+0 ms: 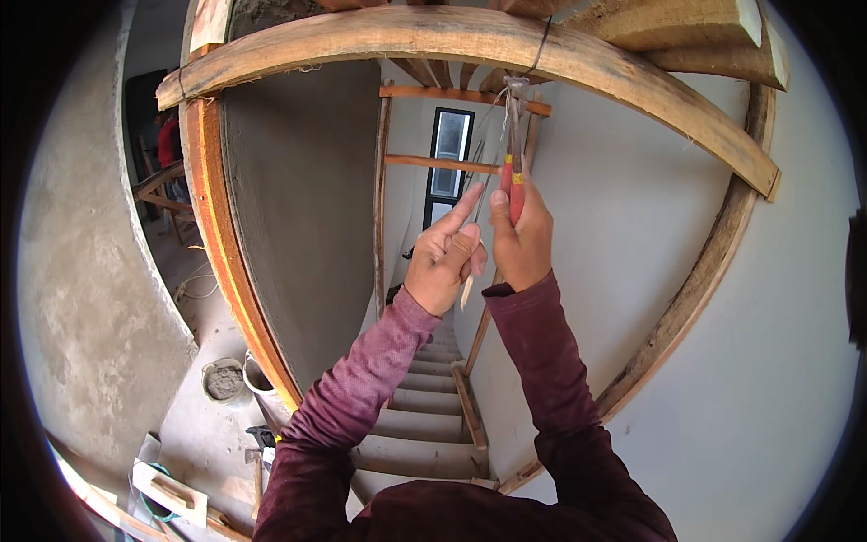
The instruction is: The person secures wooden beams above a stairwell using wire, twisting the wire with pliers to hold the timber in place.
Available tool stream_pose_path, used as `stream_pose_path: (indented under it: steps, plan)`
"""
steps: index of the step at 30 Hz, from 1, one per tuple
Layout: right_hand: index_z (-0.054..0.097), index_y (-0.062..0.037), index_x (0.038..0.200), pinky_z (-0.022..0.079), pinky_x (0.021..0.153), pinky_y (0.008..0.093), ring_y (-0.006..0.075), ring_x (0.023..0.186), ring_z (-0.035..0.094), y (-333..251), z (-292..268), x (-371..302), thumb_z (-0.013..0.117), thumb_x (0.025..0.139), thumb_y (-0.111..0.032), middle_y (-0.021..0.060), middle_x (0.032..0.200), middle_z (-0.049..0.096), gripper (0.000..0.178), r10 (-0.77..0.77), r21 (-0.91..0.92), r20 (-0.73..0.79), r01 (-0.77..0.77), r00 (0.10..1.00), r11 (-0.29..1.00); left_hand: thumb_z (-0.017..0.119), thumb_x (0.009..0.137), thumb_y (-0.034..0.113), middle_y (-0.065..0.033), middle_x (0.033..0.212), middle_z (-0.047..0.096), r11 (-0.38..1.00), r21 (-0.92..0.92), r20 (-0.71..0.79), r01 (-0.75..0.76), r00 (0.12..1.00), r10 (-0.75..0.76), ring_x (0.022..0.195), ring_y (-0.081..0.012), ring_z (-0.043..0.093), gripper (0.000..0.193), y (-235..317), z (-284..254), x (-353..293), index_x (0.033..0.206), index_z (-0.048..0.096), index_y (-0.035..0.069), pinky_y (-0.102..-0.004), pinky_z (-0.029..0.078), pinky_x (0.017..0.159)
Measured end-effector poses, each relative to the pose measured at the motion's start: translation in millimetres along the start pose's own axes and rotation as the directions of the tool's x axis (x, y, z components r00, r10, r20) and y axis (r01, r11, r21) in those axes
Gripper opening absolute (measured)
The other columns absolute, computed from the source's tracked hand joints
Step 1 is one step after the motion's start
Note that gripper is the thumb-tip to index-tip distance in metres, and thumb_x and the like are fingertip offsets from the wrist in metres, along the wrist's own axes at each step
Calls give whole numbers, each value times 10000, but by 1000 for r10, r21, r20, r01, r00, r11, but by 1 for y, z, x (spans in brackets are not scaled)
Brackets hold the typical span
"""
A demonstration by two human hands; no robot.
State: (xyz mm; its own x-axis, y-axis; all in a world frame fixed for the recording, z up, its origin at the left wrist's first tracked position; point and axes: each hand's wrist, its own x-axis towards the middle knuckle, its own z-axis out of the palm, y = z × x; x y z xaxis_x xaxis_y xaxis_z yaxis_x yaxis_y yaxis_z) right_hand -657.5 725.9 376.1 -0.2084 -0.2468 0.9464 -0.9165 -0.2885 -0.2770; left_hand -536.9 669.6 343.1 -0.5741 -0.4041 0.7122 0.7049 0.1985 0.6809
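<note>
Raised in front of me, my right hand (pixel 522 237) is wrapped around the red handles of a pair of pincers (pixel 512 181). The jaws point up and meet the tie wire just under a curved-looking wooden beam (pixel 379 36); a dark wire loop (pixel 543 43) crosses that beam. My left hand (pixel 444 262) is beside it, lower and to the left, with the index finger stretched up and the other fingers curled around thin wire strands (pixel 489 176) hanging from the beam. A pale end (pixel 467 294) sticks out below that hand.
A concrete staircase (pixel 424 397) lies below my arms. Wooden posts (pixel 217 235) and planks (pixel 668 23) frame the space. Buckets (pixel 223 381), a hammer (pixel 256 474) and a plastering float (pixel 170 492) are at lower left. A person in red (pixel 169 140) is beyond the doorway.
</note>
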Motion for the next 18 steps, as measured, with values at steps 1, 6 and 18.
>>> stream_pose_path:
  steps: [1,6,18]
  plan:
    - [460,42,1268,471,812,417,384,970,605,-3,7,-2,503,939,-208,227,1077,613,415,32,-6,0,-32,999,999,479,984,286,32,640,503,1000,-5,-4,11,1000,-11,555,-22,436,529,3,-4,-2,1444,319,81,-167,311,490]
    - [520,14,1039,486,609,388,299,695,644,-2,10,-4,512,941,-198,135,813,653,233,79,64,6,-79,997,995,488,980,289,54,600,474,997,-57,-21,44,999,-46,529,-16,396,506,3,2,-5,1418,369,67,-166,269,465]
    - [410,-44,912,389,381,254,106,428,421,23,18,-1,556,851,-6,36,627,411,163,-487,597,566,-738,665,-315,389,944,537,-194,1272,522,994,106,319,-20,948,-15,1171,-247,517,705,48,-39,86,1341,387,-46,-394,346,1026]
